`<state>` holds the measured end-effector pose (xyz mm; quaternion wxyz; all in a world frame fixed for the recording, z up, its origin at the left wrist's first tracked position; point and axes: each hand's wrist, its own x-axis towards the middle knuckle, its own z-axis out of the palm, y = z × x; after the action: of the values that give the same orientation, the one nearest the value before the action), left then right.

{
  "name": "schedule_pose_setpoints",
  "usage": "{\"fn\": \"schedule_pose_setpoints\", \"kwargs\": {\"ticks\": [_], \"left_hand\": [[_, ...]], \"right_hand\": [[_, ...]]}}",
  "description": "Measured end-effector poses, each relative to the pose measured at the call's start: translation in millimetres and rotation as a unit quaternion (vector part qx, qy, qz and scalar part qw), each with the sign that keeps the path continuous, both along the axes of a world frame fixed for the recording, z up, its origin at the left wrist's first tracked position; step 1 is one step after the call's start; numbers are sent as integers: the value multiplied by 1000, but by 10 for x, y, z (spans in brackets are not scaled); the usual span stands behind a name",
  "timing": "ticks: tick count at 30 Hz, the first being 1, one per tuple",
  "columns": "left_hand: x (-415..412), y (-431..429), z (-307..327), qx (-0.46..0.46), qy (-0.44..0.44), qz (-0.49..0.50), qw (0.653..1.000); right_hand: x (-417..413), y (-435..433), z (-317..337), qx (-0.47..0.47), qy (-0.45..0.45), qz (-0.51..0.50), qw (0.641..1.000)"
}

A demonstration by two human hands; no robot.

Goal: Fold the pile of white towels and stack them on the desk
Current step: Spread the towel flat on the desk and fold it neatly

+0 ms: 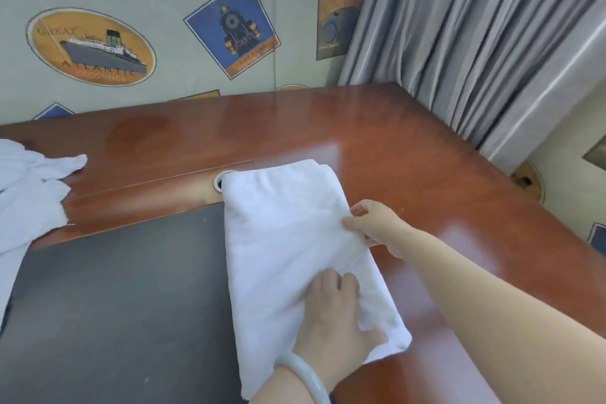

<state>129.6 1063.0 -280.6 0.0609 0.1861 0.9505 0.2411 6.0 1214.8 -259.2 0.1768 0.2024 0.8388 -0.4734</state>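
Note:
A white towel (285,233), folded into a long strip, lies on the wooden desk (393,147), partly over the black desk pad (114,298). My left hand (331,315), with a pale bangle on the wrist, lies flat on the towel's near half, fingers spread and pressing down. My right hand (377,226) grips the towel's right edge near its middle, thumb on top and fingers under the cloth. A heap of unfolded white towels (29,193) lies at the desk's left edge.
A round cable hole (220,181) shows at the towel's far left corner. The wall with ship and train pictures (91,46) stands behind the desk. Grey curtains (475,36) hang at the back right, beyond the desk's right edge.

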Motion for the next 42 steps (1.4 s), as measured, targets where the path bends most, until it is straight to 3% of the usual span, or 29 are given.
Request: {"fn": "schedule_pose_setpoints", "kwargs": {"ticks": [3,8,11,14,17,21,24,26,30,35,39,42], "left_hand": [[-15,78,-47,-59,81,-59,993],[-48,151,-78,-58,144,-141,978],[-124,180,4,-5,88,-140,986],[-237,152,26,57,-47,-156,985],[-232,151,-23,43,-58,-176,982],[-166,188,-39,-55,42,-189,980],[-78,248,36,42,126,-205,970],[-37,289,55,72,137,-232,960],[23,317,-66,-8,40,-232,972],[-70,289,-100,115,-36,-185,975],[-202,255,-11,163,-187,-211,946],[-357,112,14,165,-147,-245,944]], "right_hand": [[-42,-34,-90,31,34,15,999],[-95,-18,-163,12,61,12,998],[-104,52,-188,-24,55,18,998],[-71,55,-180,-22,61,30,997],[-34,-4,-152,13,72,35,997],[2,-84,-40,23,78,49,996],[34,-55,-9,16,116,28,993],[49,6,-63,19,128,19,991],[112,121,-191,-5,72,3,997],[61,134,-150,-28,87,5,996],[52,180,-145,-72,37,-9,997],[-99,134,-92,-68,4,-16,998]]}}
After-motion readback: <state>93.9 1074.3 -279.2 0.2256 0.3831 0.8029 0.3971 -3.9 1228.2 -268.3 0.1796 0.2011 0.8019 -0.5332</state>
